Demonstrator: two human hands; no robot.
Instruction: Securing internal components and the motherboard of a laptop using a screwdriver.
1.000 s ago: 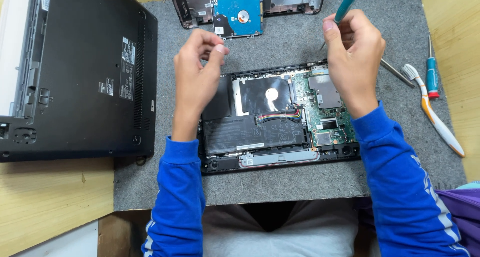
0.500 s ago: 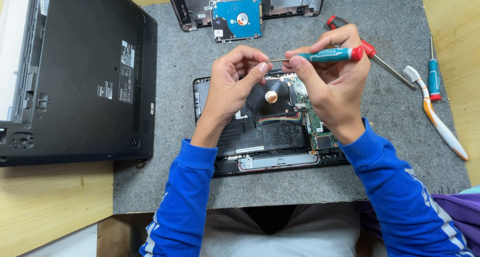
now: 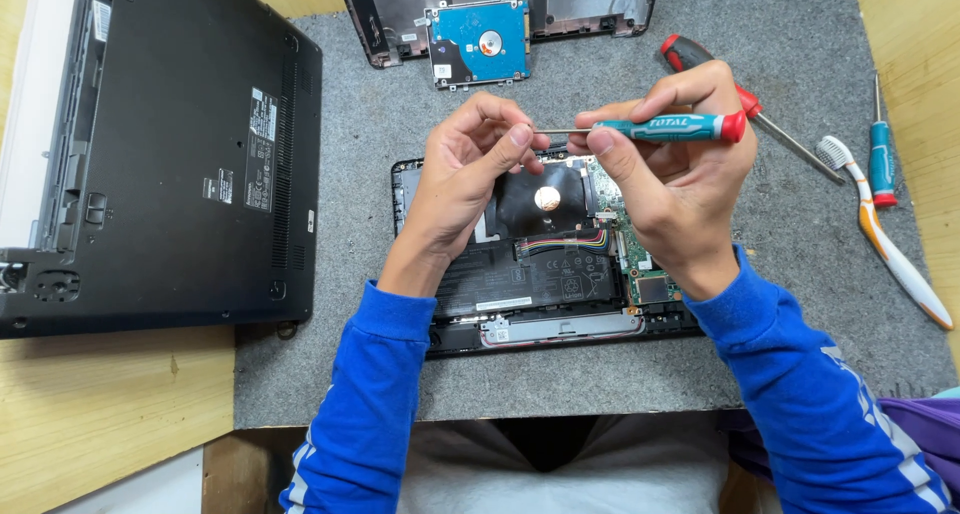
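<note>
While the two hands met over the opened black laptop base [image 3: 540, 274] half a second ago as well, the slim teal-handled screwdriver with a red end cap [image 3: 668, 128] now lies closer to level and a little higher above the board. The right hand [image 3: 670, 179] is curled around the handle, thumb and forefinger pinching it near the shaft. The left hand [image 3: 470, 169] is raised with bent wrist, its thumb and forefinger pressed together on the metal tip. Both sleeves are blue. The laptop base holds a round black fan, a battery and a green circuit board. On the grey felt mat [image 3: 380, 374] covering the surface lie a blue hard drive [image 3: 480, 42], a red-handled screwdriver [image 3: 745, 104], a white-and-orange toothbrush [image 3: 885, 234] and a closed black laptop [image 3: 180, 154].
</note>
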